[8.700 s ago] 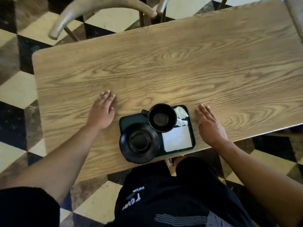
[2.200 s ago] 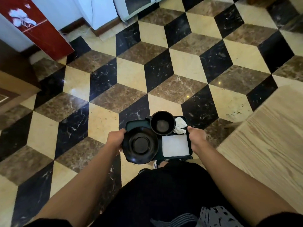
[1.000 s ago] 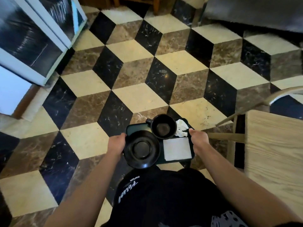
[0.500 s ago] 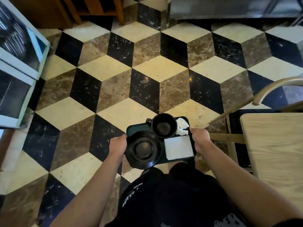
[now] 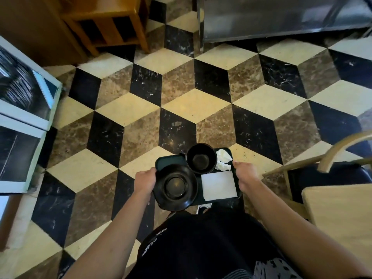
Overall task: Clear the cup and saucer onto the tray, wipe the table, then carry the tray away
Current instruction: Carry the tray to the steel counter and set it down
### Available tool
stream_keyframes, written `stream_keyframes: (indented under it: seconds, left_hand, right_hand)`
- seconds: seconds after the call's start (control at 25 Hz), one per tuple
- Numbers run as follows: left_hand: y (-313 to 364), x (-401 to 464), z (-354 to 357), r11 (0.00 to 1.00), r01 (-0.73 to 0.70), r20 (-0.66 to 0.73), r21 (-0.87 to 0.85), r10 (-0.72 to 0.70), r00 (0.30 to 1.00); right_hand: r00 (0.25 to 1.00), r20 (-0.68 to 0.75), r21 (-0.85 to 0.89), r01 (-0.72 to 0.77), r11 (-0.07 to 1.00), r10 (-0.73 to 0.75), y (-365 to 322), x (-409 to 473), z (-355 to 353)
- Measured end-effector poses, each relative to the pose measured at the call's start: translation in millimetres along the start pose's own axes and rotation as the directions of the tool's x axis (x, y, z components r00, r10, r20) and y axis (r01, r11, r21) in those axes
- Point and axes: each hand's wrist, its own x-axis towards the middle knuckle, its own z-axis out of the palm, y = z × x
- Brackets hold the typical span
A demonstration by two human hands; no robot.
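Note:
I hold a small dark green tray in the air over the tiled floor, in front of my waist. My left hand grips its left edge and my right hand grips its right edge. On the tray a black saucer lies at the near left, overhanging the edge. A black cup stands upright behind it. A flat white napkin lies at the near right, with a crumpled white tissue behind it.
A light wooden table and a curved-back chair stand at the right. A white glass-fronted cabinet is on the left, a wooden stand at the far left, a steel counter at the far right. Checkered tile floor lies ahead.
The tray left the table and is held by both hands over the floor. The view has turned: the table slid toward the right edge, and the wooden stand and steel counter came closer.

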Motion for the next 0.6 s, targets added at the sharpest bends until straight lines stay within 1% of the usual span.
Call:
stream_keyframes:
  seconds: [0.12, 0.28, 0.4, 0.6]
  left_hand:
    - [49, 14, 19, 1.000, -0.009, -0.009, 0.015, 0.009, 1.000]
    - [100, 37, 44, 1.000, 0.005, 0.006, 0.023, -0.006, 1.000]
    - [141, 55, 64, 0.999, 0.011, 0.050, 0.043, -0.013, 0.999]
    - [209, 94, 99, 0.993, -0.047, 0.112, 0.111, 0.035, 0.993]
  right_hand:
    - [1.000, 0.015, 0.024, 0.010, 1.000, -0.010, -47, 22, 3]
    - [1.000, -0.008, 0.048, -0.005, 0.999, 0.005, -95, 52, 3]
    - [0.999, -0.046, 0.061, 0.009, 0.998, -0.007, -131, 74, 3]
    - [0.997, -0.073, 0.066, 0.011, 0.998, -0.006, -184, 115, 7]
